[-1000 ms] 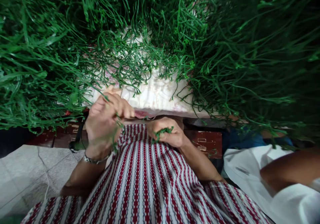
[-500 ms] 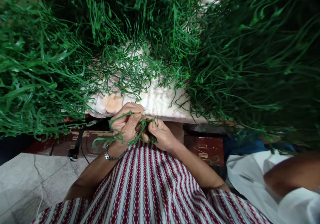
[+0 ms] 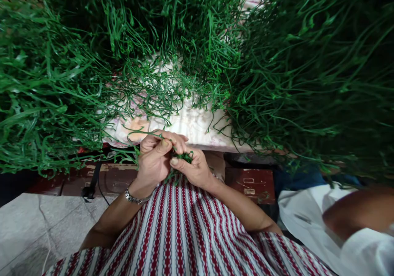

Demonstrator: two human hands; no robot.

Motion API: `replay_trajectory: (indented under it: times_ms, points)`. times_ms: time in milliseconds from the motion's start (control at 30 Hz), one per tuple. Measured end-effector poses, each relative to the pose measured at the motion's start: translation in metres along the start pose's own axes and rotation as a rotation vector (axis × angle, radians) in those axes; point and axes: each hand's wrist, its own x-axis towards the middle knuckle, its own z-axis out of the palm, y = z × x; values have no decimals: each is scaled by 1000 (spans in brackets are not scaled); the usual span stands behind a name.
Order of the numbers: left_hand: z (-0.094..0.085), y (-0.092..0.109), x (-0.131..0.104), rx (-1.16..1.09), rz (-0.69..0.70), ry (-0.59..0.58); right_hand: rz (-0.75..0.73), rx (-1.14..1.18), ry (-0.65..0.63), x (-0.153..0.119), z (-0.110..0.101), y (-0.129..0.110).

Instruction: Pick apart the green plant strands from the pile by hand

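Observation:
My left hand (image 3: 155, 157), with a metal watch on its wrist, pinches thin green strands (image 3: 132, 155) that stick out to the left past its fingers. Touching it on the right, my right hand (image 3: 195, 167) is closed round a small green bunch (image 3: 181, 165), with its thumb laid across. Both hands are in front of the striped garment, at the near edge of a pale patterned cloth (image 3: 187, 124). Loose green strands (image 3: 163, 91) lie scattered on the cloth just beyond.
Large heaps of green strands rise at the left (image 3: 46, 91), at the back (image 3: 138, 13) and at the right (image 3: 308, 83). A dark red wooden piece (image 3: 252, 181) shows below the cloth. A person's white-sleeved arm (image 3: 357, 210) is at the lower right.
My hands have drawn closer together, and the right thumb now lies over the bunch. The strands in my left hand have shifted; fewer hang in front of its palm.

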Motion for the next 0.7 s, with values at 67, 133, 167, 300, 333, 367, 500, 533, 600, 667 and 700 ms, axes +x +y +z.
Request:
replay_trajectory:
  times_ms: [67, 133, 167, 300, 333, 367, 500, 533, 600, 667, 700]
  points:
    - [3, 6, -3, -59, -101, 6, -55, -19, -79, 0, -3, -4]
    - [4, 13, -7, -99, -160, 2, -123, -29, -168, 0, -7, -6]
    - [5, 18, -7, -114, -182, 4, -156, -39, -218, -2, -8, -6]
    - [2, 42, -3, -153, -76, 72, -184, -117, -409, -9, -20, -3]
    - [1, 46, -1, -128, -20, 69, -168, -141, -420, -10, -24, -1]
    - [0, 49, 1, -89, 12, 56, -161, -163, -412, -11, -27, -1]
    - [-4, 46, 5, 15, -99, 76, -237, -248, -380, -8, -40, -10]
    - [-5, 44, 5, 19, -124, 100, -271, -270, -390, -8, -42, -17]
    - [-7, 41, 4, 26, -155, 127, -333, -334, -398, -12, -49, -36]
    - [-9, 40, 2, 34, -182, 131, -385, -462, -395, -21, -57, -60]
    - [-10, 40, 1, 39, -193, 135, -412, -552, -378, -26, -62, -72]
